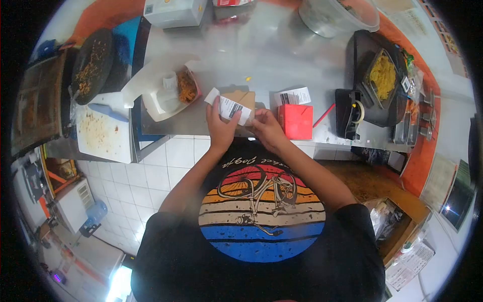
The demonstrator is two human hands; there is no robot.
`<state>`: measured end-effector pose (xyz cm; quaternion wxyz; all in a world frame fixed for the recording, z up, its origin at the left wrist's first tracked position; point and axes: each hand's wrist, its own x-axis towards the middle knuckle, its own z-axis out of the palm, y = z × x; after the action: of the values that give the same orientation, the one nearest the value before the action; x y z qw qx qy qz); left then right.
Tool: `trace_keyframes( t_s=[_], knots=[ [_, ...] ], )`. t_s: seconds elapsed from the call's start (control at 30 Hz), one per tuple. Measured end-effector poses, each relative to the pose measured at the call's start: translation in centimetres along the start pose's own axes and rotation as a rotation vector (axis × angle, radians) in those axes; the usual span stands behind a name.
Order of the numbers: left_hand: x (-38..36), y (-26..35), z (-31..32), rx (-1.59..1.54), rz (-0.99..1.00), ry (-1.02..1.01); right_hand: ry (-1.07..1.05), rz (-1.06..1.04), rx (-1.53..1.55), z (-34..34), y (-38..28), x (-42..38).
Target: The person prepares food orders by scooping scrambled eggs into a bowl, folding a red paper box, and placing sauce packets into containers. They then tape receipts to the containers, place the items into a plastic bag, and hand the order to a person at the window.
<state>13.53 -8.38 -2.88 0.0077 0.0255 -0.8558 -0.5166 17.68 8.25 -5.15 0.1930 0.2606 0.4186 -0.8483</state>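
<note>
The left hand (221, 126) pinches a white printed paper slip (229, 106) between thumb and fingers, holding it against the top of a small brown cardboard box (242, 99) that sits at the near edge of the grey steel counter (271, 55). The right hand (266, 128) is half closed at the slip's lower right corner, fingertips on or just at the paper; whether it grips the slip or only presses it flat is hard to tell from this angle.

The step in hand looks like fixing the slip to the brown box. The next move would probably call for keeping the slip square with the left hand while the right smooths it down or fetches tape.

Taking the brown box as the landmark: just to its right lie a second white printed slip (293, 95) and one red square carton (296, 122). Further right stands one black tape dispenser (349, 113), and beyond that one black tray of yellow noodles (382, 75). To the box's left is one open white takeaway box with fried food (168, 93). Behind it, at the counter's far edge, sits one clear plastic tub (337, 15).

That makes two slips, two small cartons and one of everything else.
</note>
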Motion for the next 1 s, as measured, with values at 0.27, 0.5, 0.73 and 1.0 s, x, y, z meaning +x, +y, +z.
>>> trace_keyframes(
  t_s=[0.27, 0.5, 0.73, 1.0],
  knots=[
    [-0.2, -1.4, 0.3, 0.002, -0.085, -0.039, 0.101, 0.102, 0.215, 0.7, -0.3, -0.8],
    [0.9, -4.2, 2.5, -0.275, -0.352, -0.01, 0.202, -0.005, 0.228, 3.3, -2.3, -0.2],
    [1.2, -1.3, 1.2, -0.431, -0.544, 0.042, 0.025, -0.015, -0.122, 5.0, -11.1, -6.3],
    [-2.0, 1.0, -1.2, 0.026, -0.248, 0.151, 0.155, -0.52, -1.599, -8.6, -18.0, 1.7]
  ],
)
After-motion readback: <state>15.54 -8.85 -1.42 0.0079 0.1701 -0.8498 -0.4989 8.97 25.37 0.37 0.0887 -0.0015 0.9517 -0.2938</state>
